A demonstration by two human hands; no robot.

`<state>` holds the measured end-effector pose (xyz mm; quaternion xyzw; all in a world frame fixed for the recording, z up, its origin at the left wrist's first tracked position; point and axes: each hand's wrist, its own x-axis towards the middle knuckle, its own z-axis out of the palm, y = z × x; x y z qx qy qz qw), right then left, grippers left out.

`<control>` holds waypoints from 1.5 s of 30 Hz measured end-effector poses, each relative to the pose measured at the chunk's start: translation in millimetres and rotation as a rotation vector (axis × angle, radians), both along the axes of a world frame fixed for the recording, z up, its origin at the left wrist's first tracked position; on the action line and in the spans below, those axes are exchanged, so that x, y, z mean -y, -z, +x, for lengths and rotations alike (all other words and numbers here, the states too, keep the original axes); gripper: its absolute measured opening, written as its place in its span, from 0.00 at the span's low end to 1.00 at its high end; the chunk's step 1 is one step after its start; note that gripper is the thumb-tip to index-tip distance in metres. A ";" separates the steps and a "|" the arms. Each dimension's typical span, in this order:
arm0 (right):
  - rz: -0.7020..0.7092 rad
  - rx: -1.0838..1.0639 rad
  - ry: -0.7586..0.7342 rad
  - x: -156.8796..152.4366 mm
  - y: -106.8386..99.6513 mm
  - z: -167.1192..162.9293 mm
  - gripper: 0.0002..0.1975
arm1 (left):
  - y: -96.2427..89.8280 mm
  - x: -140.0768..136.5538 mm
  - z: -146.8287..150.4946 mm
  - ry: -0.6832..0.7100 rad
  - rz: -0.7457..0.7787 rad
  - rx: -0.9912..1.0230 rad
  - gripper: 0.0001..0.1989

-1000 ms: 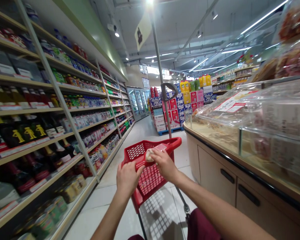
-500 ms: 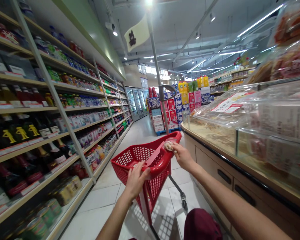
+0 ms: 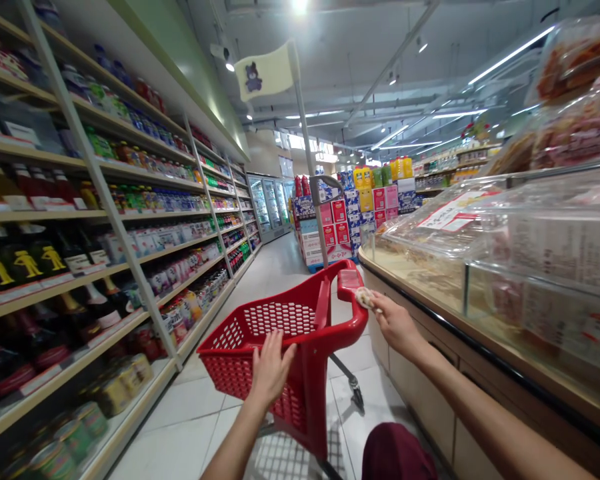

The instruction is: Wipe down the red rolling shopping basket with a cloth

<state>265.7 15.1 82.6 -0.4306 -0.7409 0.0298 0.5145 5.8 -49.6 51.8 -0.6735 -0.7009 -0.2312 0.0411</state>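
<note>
A red plastic shopping cart (image 3: 280, 327) with a perforated basket stands in front of me, turned so that its side faces me. My left hand (image 3: 273, 363) lies on the basket's near side by the rim, fingers apart, holding nothing. At the right end of the cart, my right hand (image 3: 395, 323) pinches a small crumpled whitish thing (image 3: 365, 297) against or right beside the red handle (image 3: 353, 327); what it is made of cannot be made out. From the cart a pole rises with a cream bear flag (image 3: 265, 72).
Drink shelves (image 3: 155, 217) run along the left. A display counter (image 3: 420, 333) with clear covers and packaged food stands close on the right. Stacked cartons (image 3: 335, 223) are ahead, with glass-door coolers (image 3: 270, 200) behind. White tiles (image 3: 190, 407) make up the floor.
The cart has swung, its handle end shifting right and its basket left. My right hand has moved right with the whitish thing. My left hand has gone from near the handle to the basket's side.
</note>
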 end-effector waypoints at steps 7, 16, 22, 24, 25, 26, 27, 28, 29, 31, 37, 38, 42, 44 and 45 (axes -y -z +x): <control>0.237 0.123 -0.021 33.0 10.5 -15.2 0.22 | 14.7 6.8 6.2 -0.070 0.014 -0.142 0.23; 0.162 0.243 0.286 3.2 5.8 14.7 0.20 | 31.2 9.0 -15.4 -0.150 -0.138 -0.136 0.22; 0.312 0.466 0.103 15.1 32.0 -42.1 0.19 | 41.5 12.5 -5.0 -0.026 -0.111 -0.157 0.24; 0.303 0.469 0.114 7.5 29.3 -32.8 0.19 | 42.9 15.6 -1.0 0.031 -0.117 -0.141 0.25; 0.291 0.453 0.152 1.0 25.3 -21.8 0.19 | 43.9 16.9 0.8 0.046 -0.117 -0.132 0.25; 0.275 0.427 0.208 -5.8 20.9 -9.3 0.19 | 45.0 17.8 2.8 0.053 -0.118 -0.127 0.25; 0.258 0.393 0.279 -11.8 17.2 2.1 0.19 | 46.1 18.4 5.1 0.053 -0.117 -0.126 0.26; 0.245 0.367 0.343 -15.8 15.3 10.1 0.18 | 47.1 18.8 7.7 0.049 -0.114 -0.129 0.26; 0.246 0.353 0.378 -17.0 15.8 13.4 0.18 | 47.8 18.9 10.3 0.042 -0.109 -0.135 0.27; 0.287 0.374 0.341 -12.3 23.6 6.0 0.19 | 48.7 18.7 15.0 0.028 -0.105 -0.153 0.29; 0.344 0.424 0.190 -7.9 30.5 -4.4 0.20 | 53.8 18.2 17.4 0.028 -0.076 -0.234 0.31; 0.323 0.382 0.260 -12.0 27.0 3.5 0.20 | 55.8 18.1 17.3 0.024 -0.058 -0.252 0.31; 0.332 0.334 0.376 -12.0 32.1 8.8 0.20 | 62.5 17.1 19.4 -0.010 0.003 -0.300 0.33; 0.414 0.456 0.191 -1.6 43.8 -5.1 0.20 | 63.1 17.3 20.4 -0.015 0.007 -0.313 0.33; 0.452 0.518 0.089 2.7 47.8 -10.1 0.20 | 62.5 17.9 20.7 -0.011 0.000 -0.319 0.33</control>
